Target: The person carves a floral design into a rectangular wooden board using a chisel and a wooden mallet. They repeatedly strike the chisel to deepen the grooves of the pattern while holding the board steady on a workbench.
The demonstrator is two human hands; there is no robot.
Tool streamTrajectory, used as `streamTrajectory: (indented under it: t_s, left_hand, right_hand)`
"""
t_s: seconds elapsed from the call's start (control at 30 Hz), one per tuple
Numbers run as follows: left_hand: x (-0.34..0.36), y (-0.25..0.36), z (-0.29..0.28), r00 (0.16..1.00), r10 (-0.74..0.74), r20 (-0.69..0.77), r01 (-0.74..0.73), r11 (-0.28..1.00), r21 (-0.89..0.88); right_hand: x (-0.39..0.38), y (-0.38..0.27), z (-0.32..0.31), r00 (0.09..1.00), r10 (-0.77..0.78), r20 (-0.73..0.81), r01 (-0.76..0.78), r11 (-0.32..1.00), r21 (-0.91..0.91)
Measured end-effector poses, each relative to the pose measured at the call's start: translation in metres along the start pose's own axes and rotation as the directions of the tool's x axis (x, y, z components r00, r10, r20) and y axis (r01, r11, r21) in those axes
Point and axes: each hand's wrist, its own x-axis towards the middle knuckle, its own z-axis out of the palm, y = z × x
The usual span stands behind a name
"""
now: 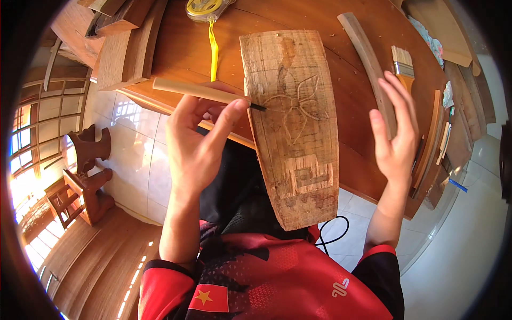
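A thick, rough brown wooden board (301, 152) lies lengthwise, its narrower near end jutting past the table (354, 152). Its face bears an incised flower (294, 103) and, nearer that end, a paler squarish carved patch (311, 176). The pale-handled carving tool (176, 87) slants rightward, its dark tip over the board's left side, near a petal.

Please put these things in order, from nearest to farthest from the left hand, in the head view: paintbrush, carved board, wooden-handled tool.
1. Wooden-handled tool: held in the left hand.
2. Carved board: just right of that hand.
3. Paintbrush: farther right, near the right hand.
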Motion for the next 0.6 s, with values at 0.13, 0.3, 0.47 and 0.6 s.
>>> streamTrajectory:
  t_s: [0.13,0.3,0.47,0.6]
  left_hand:
    - [-0.001,-0.002,0.008,0.998,0.054,-0.025,-0.052,0.996,0.071]
    - [0.001,0.005,0.01,0.998,0.057,0.008,-0.058,0.981,0.185]
    - [0.0,0.007,0.013,0.998,0.057,-0.019,-0.053,0.982,0.184]
    - [-0.001,0.006,0.015,0.997,0.071,-0.042,-0.061,0.979,0.195]
  right_hand:
    - [-0.008,0.019,-0.008,0.997,0.075,-0.025,-0.077,0.994,-0.072]
    - [-0.018,0.033,-0.007,0.994,0.107,-0.027,-0.109,0.987,-0.118]
    - [-0.02,0.029,-0.003,0.993,0.108,-0.051,-0.113,0.986,-0.126]
    - [-0.014,-0.003,-0.009,0.977,-0.189,0.103,0.189,0.982,0.008]
